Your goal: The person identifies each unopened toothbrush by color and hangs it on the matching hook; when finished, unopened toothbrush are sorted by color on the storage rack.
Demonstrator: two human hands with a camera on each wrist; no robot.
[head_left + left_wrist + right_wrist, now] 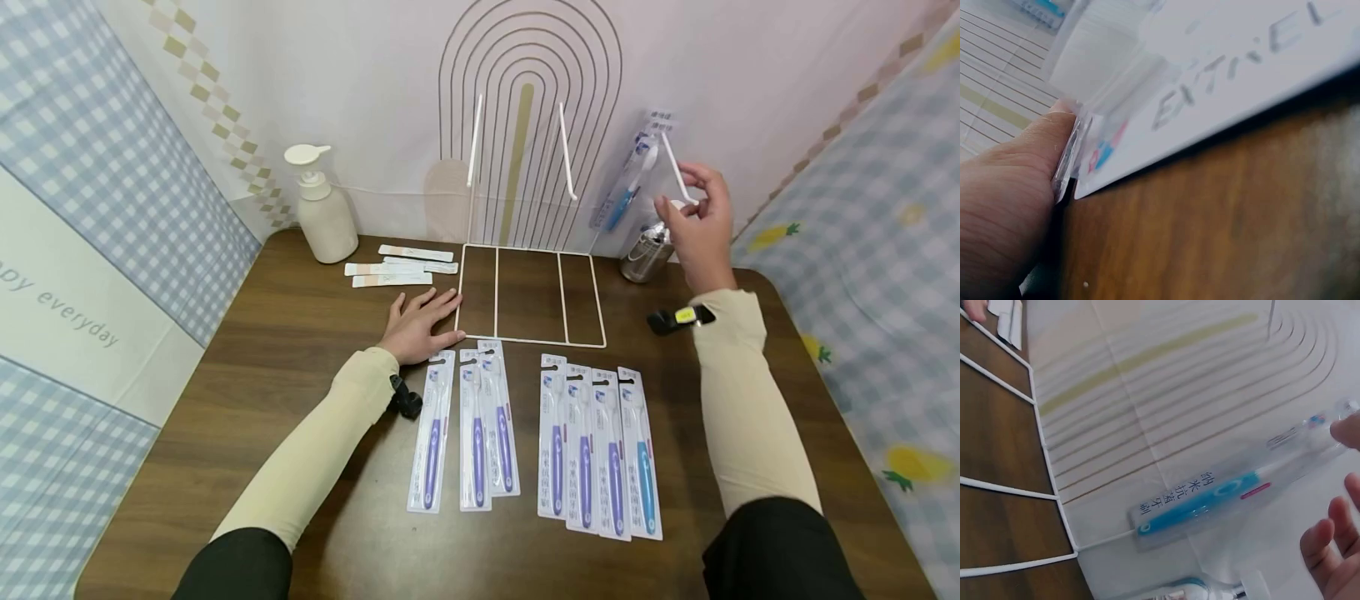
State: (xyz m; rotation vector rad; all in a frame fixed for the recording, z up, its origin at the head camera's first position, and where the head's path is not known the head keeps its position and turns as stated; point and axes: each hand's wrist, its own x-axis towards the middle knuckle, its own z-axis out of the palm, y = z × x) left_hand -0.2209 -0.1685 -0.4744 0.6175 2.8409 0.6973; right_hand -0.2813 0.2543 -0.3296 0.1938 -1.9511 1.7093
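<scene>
Far left at the back: a pump bottle [321, 208] upright against the wall, three slim sachets [401, 267] flat beside it, out of the working area. Left hand [420, 323] pressed flat on the wooden table [247, 400], fingers straight and spread, fingertips touching the corner of the white wire rack [528, 293], likely steadying it against tipping. Nothing gripped. Nearer the front, packaged toothbrushes in two rows, three [465, 425] then four [600, 450], laid parallel for easy picking. Right of centre, raised off the table, a blue toothbrush pack [628, 179] hanging from the rack's rightmost peg [678, 171]. Right hand [701, 221] lifted beside it, fingers loosely curled round the peg tip, guiding the pack's hole onto it. Steel cup [645, 250] below, partly hidden.
</scene>
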